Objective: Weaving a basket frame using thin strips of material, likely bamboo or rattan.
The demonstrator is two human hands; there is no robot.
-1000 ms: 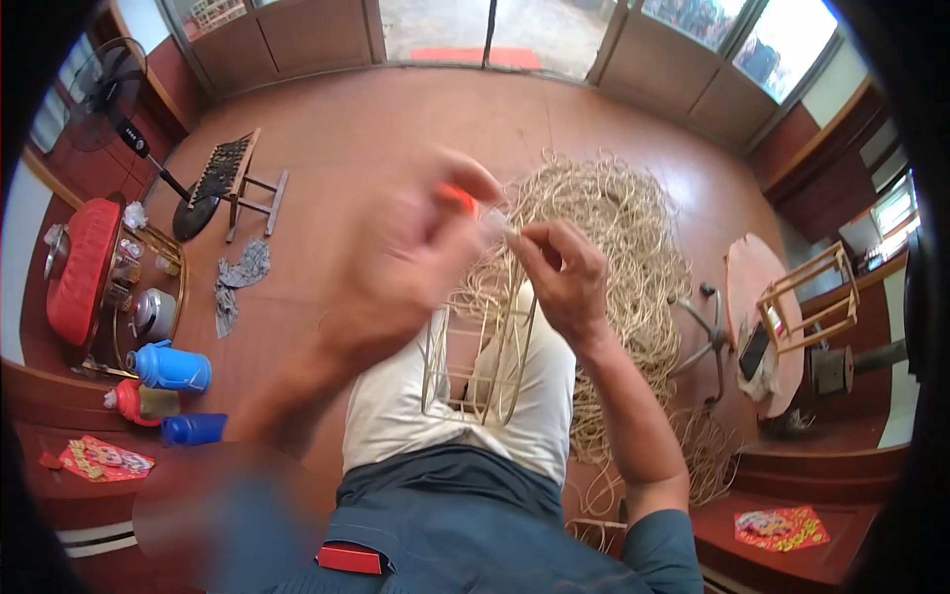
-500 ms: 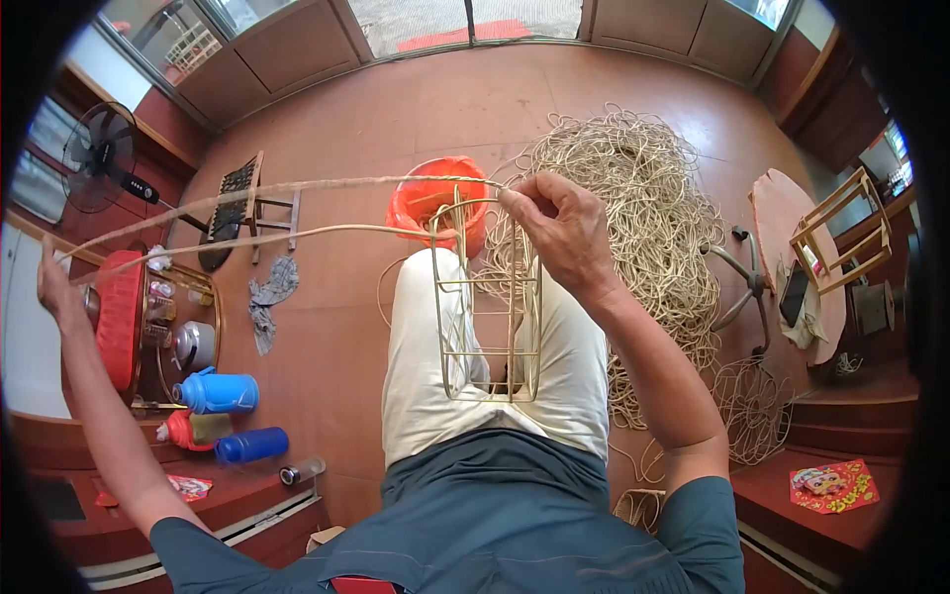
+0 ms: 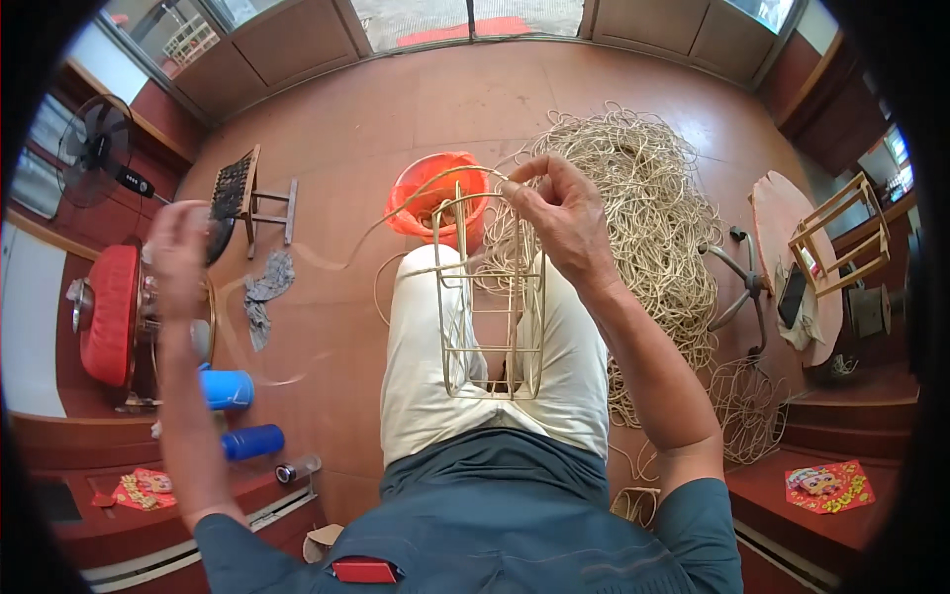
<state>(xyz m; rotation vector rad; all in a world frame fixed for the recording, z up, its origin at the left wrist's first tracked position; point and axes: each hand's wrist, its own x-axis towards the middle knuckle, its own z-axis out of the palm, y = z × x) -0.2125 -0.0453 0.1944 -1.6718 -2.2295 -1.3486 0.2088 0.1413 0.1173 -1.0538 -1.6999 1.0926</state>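
My right hand is closed on a pale cord at the top corner of a light, open rectangular frame standing upright between my thighs. The cord arches leftward from my fingers and falls in loose, blurred loops. My left hand is raised at the left, away from the frame and smeared by motion, so its fingers are unclear. Just beyond my knees sits an orange plastic-lined bucket with coiled material inside. A big tangled heap of similar cord lies on the floor beyond my right knee.
At left are a standing fan, a small wooden rack, a grey cloth, a red-topped cart and blue flasks. At right are a metal chair base and a pink slab carrying a wooden frame.
My left hand has swung up and rightward from the far left edge, and the long taut cord has slackened into loops. My right hand stays at the frame's top.
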